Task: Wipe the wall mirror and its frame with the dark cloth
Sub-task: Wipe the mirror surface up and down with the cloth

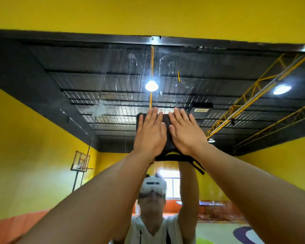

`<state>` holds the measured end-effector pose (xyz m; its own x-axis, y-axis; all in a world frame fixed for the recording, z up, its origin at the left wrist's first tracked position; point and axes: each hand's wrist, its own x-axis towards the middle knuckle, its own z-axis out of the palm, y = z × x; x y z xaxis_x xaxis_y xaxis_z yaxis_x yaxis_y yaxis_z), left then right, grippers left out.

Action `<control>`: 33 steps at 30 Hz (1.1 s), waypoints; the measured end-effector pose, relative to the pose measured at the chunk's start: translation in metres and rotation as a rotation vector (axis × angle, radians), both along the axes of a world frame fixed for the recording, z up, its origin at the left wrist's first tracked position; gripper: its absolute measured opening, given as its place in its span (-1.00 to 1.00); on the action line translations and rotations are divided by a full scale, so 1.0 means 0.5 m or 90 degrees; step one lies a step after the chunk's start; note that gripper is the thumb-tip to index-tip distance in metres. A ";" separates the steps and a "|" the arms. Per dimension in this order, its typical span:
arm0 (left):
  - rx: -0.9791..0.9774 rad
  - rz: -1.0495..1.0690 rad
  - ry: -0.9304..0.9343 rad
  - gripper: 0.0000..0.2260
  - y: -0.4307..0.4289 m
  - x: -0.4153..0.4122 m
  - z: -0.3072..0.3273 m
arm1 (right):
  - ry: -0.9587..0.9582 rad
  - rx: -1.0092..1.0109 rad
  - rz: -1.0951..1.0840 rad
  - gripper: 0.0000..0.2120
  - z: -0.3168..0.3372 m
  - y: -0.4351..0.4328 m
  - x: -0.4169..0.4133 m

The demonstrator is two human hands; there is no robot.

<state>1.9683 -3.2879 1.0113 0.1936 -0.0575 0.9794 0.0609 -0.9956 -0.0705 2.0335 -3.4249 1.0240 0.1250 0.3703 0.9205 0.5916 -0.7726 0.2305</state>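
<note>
**Both palms flat on the cloth, high on the glass**

Nearest the camera, the bare left forearm (88, 199) and the bare right forearm (245, 187) rise from the bottom corners and converge toward the middle. The left hand (151, 131) and the right hand (185, 132) lie side by side, almost touching. Their fingers are straight and slightly spread, palms pressed flat, and nothing is pinched or gripped.

Under both palms sits the dark folded cloth (170, 146), held against the glass of the large wall mirror (113, 85). Its top edge peeks past the fingertips and its lower edge shows below the wrists. Whitish streaks and smears (148, 64) mark the glass above the hands.

Further up, the mirror's dark top frame strip (77, 36) runs the full width, with the plain yellow wall (148, 13) above it.

Deeper, in the reflection:
- a person in a white headset (153, 187) and light shirt stands with arms raised to the cloth;
- a basketball hoop on a stand (81, 162) is at the left, against a yellow wall;
- a bright window (171, 182) lies behind the person;
- a dark ribbed ceiling carries a round glowing lamp (151, 85), a second lamp (282, 89) and a yellow metal truss (253, 95).
</note>
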 end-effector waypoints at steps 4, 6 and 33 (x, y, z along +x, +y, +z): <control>-0.010 0.018 -0.042 -0.52 0.027 -0.003 -0.011 | 0.069 0.151 0.089 -0.44 -0.023 0.063 -0.035; -0.016 0.058 -0.047 -0.50 0.033 0.001 -0.022 | -0.010 0.148 0.052 -0.45 -0.036 0.081 -0.021; 0.039 0.110 -0.054 -0.49 -0.191 0.132 -0.031 | -0.103 0.128 0.033 -0.49 -0.051 -0.149 0.129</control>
